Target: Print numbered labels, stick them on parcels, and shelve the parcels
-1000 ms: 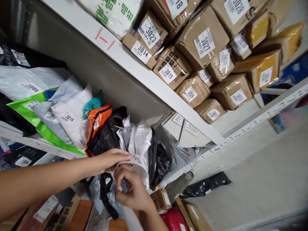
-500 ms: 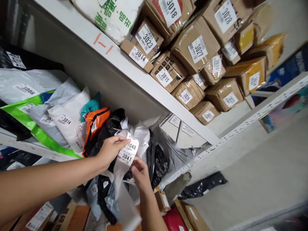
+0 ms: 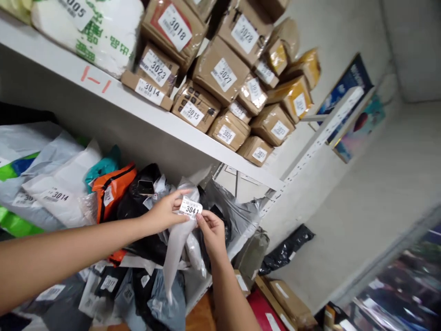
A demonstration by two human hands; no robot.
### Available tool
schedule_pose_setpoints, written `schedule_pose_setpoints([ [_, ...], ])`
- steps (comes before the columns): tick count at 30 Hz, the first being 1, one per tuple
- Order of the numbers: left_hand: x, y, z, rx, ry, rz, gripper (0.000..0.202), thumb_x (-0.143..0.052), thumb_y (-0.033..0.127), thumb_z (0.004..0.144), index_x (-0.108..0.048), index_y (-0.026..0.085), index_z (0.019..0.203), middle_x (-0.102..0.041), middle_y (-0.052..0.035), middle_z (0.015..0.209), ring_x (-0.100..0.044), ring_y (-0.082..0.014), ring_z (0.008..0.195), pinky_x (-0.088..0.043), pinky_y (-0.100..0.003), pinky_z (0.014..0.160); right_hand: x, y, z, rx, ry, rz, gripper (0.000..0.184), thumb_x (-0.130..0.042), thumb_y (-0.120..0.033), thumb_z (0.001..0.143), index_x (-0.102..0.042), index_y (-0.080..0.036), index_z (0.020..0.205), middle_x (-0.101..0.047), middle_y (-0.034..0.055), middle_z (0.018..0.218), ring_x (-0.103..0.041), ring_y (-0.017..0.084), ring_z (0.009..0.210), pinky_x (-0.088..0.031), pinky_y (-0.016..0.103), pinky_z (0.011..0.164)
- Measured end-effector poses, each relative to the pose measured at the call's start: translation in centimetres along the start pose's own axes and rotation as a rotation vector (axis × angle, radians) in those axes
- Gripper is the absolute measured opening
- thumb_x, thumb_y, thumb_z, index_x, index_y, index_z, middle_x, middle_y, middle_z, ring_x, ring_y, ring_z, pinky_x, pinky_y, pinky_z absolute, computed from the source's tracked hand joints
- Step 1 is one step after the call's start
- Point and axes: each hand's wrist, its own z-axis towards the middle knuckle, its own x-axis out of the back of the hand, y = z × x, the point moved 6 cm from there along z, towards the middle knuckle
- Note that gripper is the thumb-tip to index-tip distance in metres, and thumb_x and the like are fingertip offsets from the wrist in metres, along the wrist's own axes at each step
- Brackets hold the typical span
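Observation:
My left hand (image 3: 164,212) pinches a strip of white number labels (image 3: 189,208) whose top sticker reads 3041; the bare backing paper (image 3: 174,250) hangs down from it. My right hand (image 3: 212,231) pinches the right edge of that sticker with thumb and forefinger. Both hands are in front of a heap of soft mail bags on the lower shelf: an orange bag (image 3: 112,189), black bags (image 3: 138,202), a grey-white bag (image 3: 193,186) just behind the label.
A white shelf board (image 3: 144,108) above carries several taped cardboard boxes (image 3: 220,69) with number labels and a white sack (image 3: 99,32). A white bag marked 3014 (image 3: 58,191) lies at left. More parcels (image 3: 285,299) and a black bag (image 3: 287,248) lie on the floor.
The view swung left and up. My hands rose slightly with the label strip; sticker 3040 no longer shows, and my right hand moved up to pinch the 3041 sticker.

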Motion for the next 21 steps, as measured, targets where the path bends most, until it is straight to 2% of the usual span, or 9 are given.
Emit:
schedule_pose_setpoints([
  [2,-1.1,0.6,1.9,0.020,-0.066,0.005,0.095,-0.081,0.023,0.067,-0.028,0.009,0.145,-0.063,-0.0166,0.114,-0.061,-0.0254,0.107,-0.045,-0.031,0.091,1.4,-1.7,0.8,0.100,0.015,-0.051,0.027,-0.075,-0.045,0.077,-0.074,-0.019,0.084,-0.070,0.0033,0.074,-0.057,0.013,0.062,-0.048,0.025,0.059],
  [5,-2.8,1.9,4.5,0.033,-0.144,-0.109,0.103,-0.084,0.023,0.067,-0.025,0.011,0.149,-0.054,-0.0188,0.130,-0.054,-0.0275,0.118,-0.046,-0.031,0.092,3.5,-3.9,1.3,0.236,-0.005,-0.126,0.019,-0.071,-0.039,0.082,-0.073,-0.020,0.087,-0.071,0.0035,0.081,-0.060,0.014,0.070,-0.049,0.026,0.065],
  [8,-4.0,3.7,6.9,-0.043,-0.130,-0.178,0.098,-0.084,0.021,0.068,-0.030,0.013,0.149,-0.053,-0.0172,0.131,-0.058,-0.0249,0.109,-0.050,-0.027,0.082,5.0,-4.8,1.3,0.267,-0.076,-0.207,0.016,-0.068,-0.036,0.085,-0.073,-0.020,0.087,-0.070,0.0036,0.082,-0.060,0.015,0.071,-0.048,0.026,0.065],
  [11,-4.5,5.4,8.7,-0.148,-0.079,-0.151,0.082,-0.082,0.021,0.071,-0.045,0.015,0.143,-0.061,-0.0142,0.118,-0.061,-0.0201,0.095,-0.051,-0.024,0.074,6.3,-4.4,0.9,0.229,-0.088,-0.254,0.017,-0.067,-0.036,0.086,-0.073,-0.020,0.088,-0.069,0.0036,0.080,-0.058,0.014,0.068,-0.046,0.024,0.061],
  [14,-5.3,6.9,9.9,-0.219,-0.084,-0.136,0.070,-0.080,0.018,0.074,-0.052,0.015,0.138,-0.064,-0.0124,0.113,-0.062,-0.0179,0.089,-0.052,-0.023,0.074,7.1,-3.6,0.5,0.177,-0.070,-0.243,0.020,-0.068,-0.039,0.085,-0.072,-0.019,0.087,-0.068,0.0031,0.077,-0.056,0.013,0.063,-0.046,0.024,0.058],
  [18,-5.8,8.5,10.9,-0.306,-0.085,-0.103,0.072,-0.077,0.015,0.074,-0.049,0.013,0.141,-0.065,-0.0119,0.111,-0.063,-0.0174,0.089,-0.052,-0.023,0.074,7.6,-2.6,0.2,0.138,-0.068,-0.238,0.024,-0.067,-0.042,0.085,-0.071,-0.019,0.087,-0.067,0.0027,0.075,-0.056,0.012,0.061,-0.047,0.024,0.058],
  [21,-6.0,9.1,11.4,-0.356,-0.099,-0.070,0.075,-0.074,0.013,0.076,-0.044,0.014,0.144,-0.063,-0.0117,0.117,-0.063,-0.0187,0.097,-0.052,-0.024,0.077,8.0,-2.2,0.0,0.132,-0.070,-0.239,0.024,-0.066,-0.043,0.086,-0.071,-0.019,0.089,-0.067,0.0027,0.075,-0.055,0.012,0.062,-0.046,0.024,0.058],
])
